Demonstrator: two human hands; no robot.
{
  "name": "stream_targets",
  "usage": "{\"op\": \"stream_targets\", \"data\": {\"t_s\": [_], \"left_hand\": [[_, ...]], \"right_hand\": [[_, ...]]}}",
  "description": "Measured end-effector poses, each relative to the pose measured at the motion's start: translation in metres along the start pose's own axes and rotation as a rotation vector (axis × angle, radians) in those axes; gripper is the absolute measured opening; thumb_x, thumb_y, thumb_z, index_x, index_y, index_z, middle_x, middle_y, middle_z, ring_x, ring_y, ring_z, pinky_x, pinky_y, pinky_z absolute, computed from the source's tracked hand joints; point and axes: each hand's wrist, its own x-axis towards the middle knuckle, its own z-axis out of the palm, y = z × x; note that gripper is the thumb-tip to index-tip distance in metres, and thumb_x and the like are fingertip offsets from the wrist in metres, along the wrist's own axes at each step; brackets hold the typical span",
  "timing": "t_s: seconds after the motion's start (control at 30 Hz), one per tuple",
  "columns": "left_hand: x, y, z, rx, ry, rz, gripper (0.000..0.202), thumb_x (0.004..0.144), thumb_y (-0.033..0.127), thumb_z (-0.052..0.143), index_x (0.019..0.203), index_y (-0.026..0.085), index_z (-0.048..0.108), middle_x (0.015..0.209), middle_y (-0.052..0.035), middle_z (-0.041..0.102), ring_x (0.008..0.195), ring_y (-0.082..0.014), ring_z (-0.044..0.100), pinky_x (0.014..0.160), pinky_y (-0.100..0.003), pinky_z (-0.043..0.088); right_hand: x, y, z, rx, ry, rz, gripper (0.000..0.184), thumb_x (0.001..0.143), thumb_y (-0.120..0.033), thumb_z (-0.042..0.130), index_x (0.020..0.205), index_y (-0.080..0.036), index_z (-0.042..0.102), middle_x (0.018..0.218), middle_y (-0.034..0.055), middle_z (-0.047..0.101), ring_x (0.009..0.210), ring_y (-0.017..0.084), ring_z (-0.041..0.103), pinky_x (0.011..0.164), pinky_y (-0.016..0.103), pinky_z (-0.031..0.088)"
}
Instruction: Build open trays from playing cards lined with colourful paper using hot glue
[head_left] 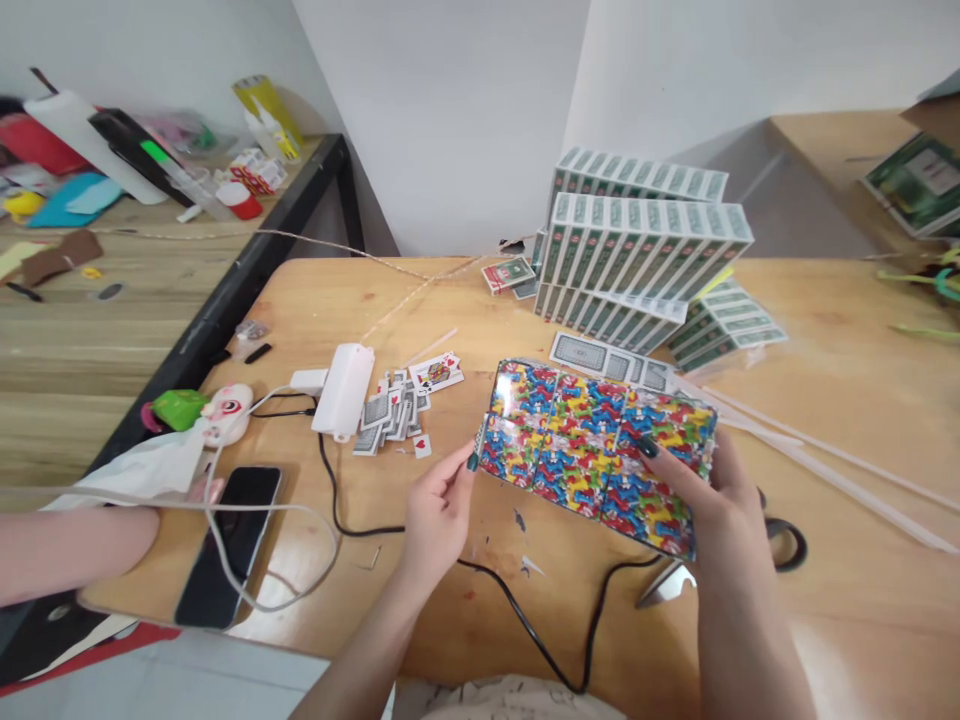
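Observation:
A flat, glossy block [577,430] with a bright multicoloured pattern, divided by seams into several rectangles, is held tilted above the wooden table [300,300]. My right hand [712,490] wraps round its right end, thumb on top. At its left edge, the fingers of my left hand [442,500] are pinched on the corner. The underside is hidden. Just behind it lie grey-backed cards [581,352]. Scissors [787,545] with a black handle lie partly behind my right hand.
Stacked green-and-white card boxes [645,240] stand at the back. Left of my hands are scattered small cards [390,420], a white power strip [343,390], a phone [232,545] and looping cables [517,610]. Another person's arm [75,555] rests at the left. Clear strips [832,470] lie right.

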Motion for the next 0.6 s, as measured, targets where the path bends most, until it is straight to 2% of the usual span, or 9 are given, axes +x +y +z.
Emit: {"op": "stream_targets", "data": {"t_s": [0.2, 0.3, 0.37, 0.47, 0.6], "left_hand": [[-0.006, 0.002, 0.004, 0.179, 0.071, 0.067, 0.033, 0.082, 0.024, 0.053, 0.111, 0.016, 0.067, 0.102, -0.0099, 0.072, 0.085, -0.0202, 0.07, 0.077, -0.027, 0.054], [-0.008, 0.003, 0.003, 0.223, 0.131, 0.119, 0.032, 0.078, 0.023, 0.059, 0.108, 0.02, 0.069, 0.093, -0.01, 0.074, 0.078, -0.0201, 0.07, 0.079, -0.028, 0.053], [-0.007, 0.003, 0.001, 0.12, 0.093, 0.095, 0.031, 0.076, 0.025, 0.062, 0.106, 0.021, 0.07, 0.098, -0.0099, 0.073, 0.086, -0.0215, 0.069, 0.084, -0.029, 0.051], [-0.002, 0.0, -0.004, -0.193, 0.0, -0.048, 0.026, 0.077, 0.032, 0.063, 0.098, 0.021, 0.073, 0.102, -0.008, 0.073, 0.097, -0.023, 0.067, 0.088, -0.032, 0.051], [0.007, -0.008, -0.01, -0.586, -0.008, -0.265, 0.016, 0.068, 0.034, 0.071, 0.074, 0.02, 0.072, 0.083, -0.0038, 0.074, 0.084, -0.0194, 0.067, 0.078, -0.031, 0.052]], "right_hand": [[-0.002, -0.002, 0.001, -0.021, -0.009, 0.007, 0.072, 0.056, -0.034, 0.081, 0.122, -0.03, 0.053, 0.078, -0.0021, 0.072, 0.061, 0.023, 0.069, 0.051, 0.032, 0.058], [-0.003, -0.003, 0.001, -0.036, 0.002, -0.001, 0.071, 0.057, -0.033, 0.081, 0.122, -0.031, 0.053, 0.079, -0.0031, 0.072, 0.062, 0.023, 0.069, 0.053, 0.032, 0.058], [-0.002, -0.004, 0.0, -0.022, 0.005, 0.017, 0.068, 0.056, -0.033, 0.081, 0.119, -0.032, 0.055, 0.078, -0.0034, 0.072, 0.062, 0.022, 0.069, 0.053, 0.032, 0.058], [-0.001, -0.003, 0.001, -0.001, -0.015, 0.056, 0.068, 0.055, -0.033, 0.081, 0.118, -0.031, 0.055, 0.077, -0.0029, 0.072, 0.061, 0.023, 0.069, 0.053, 0.032, 0.058], [-0.008, 0.005, 0.007, -0.014, -0.081, 0.059, 0.069, 0.061, -0.036, 0.077, 0.123, -0.029, 0.049, 0.087, 0.0012, 0.072, 0.067, 0.024, 0.07, 0.056, 0.034, 0.058]]}}
